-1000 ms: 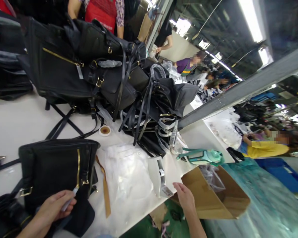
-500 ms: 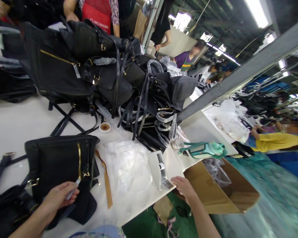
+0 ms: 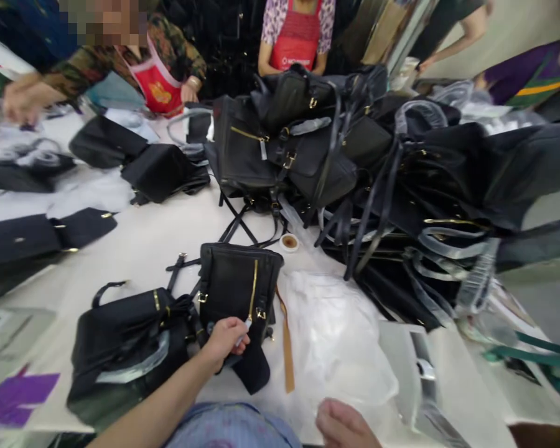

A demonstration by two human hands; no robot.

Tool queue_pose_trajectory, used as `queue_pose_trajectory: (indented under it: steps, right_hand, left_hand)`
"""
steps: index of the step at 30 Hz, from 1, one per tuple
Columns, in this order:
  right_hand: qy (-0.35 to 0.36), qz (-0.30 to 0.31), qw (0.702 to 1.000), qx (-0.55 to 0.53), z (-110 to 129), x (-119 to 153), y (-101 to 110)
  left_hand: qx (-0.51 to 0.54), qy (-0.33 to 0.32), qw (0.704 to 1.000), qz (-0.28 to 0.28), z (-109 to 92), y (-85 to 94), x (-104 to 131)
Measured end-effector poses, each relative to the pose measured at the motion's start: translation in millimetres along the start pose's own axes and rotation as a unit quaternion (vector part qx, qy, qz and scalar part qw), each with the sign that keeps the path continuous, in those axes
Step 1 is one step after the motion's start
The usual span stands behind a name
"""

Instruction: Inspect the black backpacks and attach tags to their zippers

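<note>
My left hand (image 3: 226,341) pinches the wrapped zipper pull (image 3: 244,331) of a small black backpack (image 3: 231,274). The pull hangs at the lower end of the bag's gold zipper (image 3: 254,289), and the bag's dark flap (image 3: 252,371) spreads toward me. Near the front edge of the table is my right hand (image 3: 343,424), its fingers curled closed. Whatever they may hold is hidden. Close above it lie clear plastic bags (image 3: 338,336). A tan strip (image 3: 287,348) lies between those and the backpack.
Another black backpack (image 3: 130,348) stands at left. Black bags (image 3: 308,143) are heaped across the back. A small cup of brown liquid (image 3: 289,242) sits beyond the plastic. A grey tray (image 3: 417,373) lies at right. Two people in red aprons stand across the table.
The view has swung left. My right hand has come away from the tray at the table's right edge and moved toward my body. My left hand still holds the zipper pull.
</note>
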State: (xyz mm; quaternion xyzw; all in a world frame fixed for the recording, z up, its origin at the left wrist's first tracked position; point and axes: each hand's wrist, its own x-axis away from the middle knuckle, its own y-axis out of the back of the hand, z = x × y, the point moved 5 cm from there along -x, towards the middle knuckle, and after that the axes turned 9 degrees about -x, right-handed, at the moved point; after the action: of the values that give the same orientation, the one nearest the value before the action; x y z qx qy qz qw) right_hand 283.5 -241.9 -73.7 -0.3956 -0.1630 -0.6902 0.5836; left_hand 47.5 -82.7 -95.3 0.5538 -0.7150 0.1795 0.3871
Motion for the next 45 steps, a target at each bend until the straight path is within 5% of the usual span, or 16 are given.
queue_pose_trajectory:
  steps: [2, 4, 7, 14, 23, 35, 45]
  right_hand:
    - [0.044, 0.137, 0.989, 0.012, 29.8, -20.6, -73.4]
    - [0.079, 0.144, 0.984, 0.063, 55.5, -48.3, -119.9]
    - [0.104, 0.082, 0.979, 0.154, 72.5, -92.9, -145.1]
    - [0.096, -0.007, 0.961, 0.260, 55.6, -133.1, -133.8]
    - [0.019, -0.043, 0.961, 0.273, 49.6, -134.5, -131.5]
    - [0.104, -0.122, 0.946, 0.280, 67.2, -116.5, -131.8]
    - [-0.090, -0.086, 0.983, 0.135, 40.6, -118.0, -145.7]
  left_hand:
    - [0.008, -0.002, 1.000, -0.008, 4.0, 2.2, -1.4]
    - [0.016, -0.008, 1.000, 0.001, 6.8, 2.9, -1.4]
    - [0.030, -0.013, 0.999, 0.019, 10.2, 2.8, -2.0]
    - [0.051, -0.009, 0.998, 0.039, 18.4, 0.3, -10.9]
    - [0.058, -0.022, 0.996, 0.060, 15.9, 1.0, -9.0]
    - [0.080, 0.016, 0.994, 0.071, 13.7, -2.2, -2.2]
    - [0.085, 0.004, 0.995, 0.053, 10.9, -2.7, 1.0]
